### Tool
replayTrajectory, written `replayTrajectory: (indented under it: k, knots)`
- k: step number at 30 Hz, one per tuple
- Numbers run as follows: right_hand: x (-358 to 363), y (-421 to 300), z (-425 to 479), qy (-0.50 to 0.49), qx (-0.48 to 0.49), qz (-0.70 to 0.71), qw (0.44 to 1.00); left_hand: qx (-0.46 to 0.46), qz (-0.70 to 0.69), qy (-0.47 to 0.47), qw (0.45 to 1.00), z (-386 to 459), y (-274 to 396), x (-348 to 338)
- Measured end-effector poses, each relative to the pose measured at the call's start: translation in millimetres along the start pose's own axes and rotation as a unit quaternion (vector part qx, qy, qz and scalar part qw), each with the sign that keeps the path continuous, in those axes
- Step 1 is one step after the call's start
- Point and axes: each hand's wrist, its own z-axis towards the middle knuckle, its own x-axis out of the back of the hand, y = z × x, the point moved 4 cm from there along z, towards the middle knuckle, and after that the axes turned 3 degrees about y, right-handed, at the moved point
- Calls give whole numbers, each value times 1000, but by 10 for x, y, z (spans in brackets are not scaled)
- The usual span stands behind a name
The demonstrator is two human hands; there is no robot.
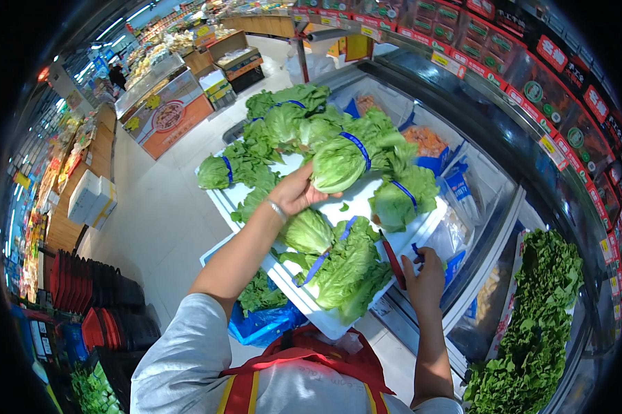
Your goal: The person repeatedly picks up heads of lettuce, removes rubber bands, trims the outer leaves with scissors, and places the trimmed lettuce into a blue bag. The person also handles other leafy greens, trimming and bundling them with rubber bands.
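My left hand [303,191] holds a head of green lettuce [337,164] from its left side, above a white board [361,204]. A blue tape band [361,147] rings that head. At the board's right corner, my right hand [427,274] has a small piece of blue tape [418,252] at its curled fingertips. Just left of my right thumb is a red-handled knife [392,259]; I cannot tell whether they touch. More banded lettuce lies around the board, including one head [401,202] at right, one [215,172] at far left, and a leafy bunch [349,264] near me.
An open chest freezer [502,202] with bagged food stands under and right of the board. Leafy greens [533,310] fill its right end. A blue bag [264,323] and crate sit below at left. Stacked shopping baskets [96,290] stand farther left. Packaged goods line the shelf [497,77] above.
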Motion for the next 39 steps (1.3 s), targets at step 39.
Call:
replayTrajectory:
  k: [39]
  knots:
    - [-313,-1162,-391,-277,-169,874,361,-408,279,-14,869,-1709,208,-801]
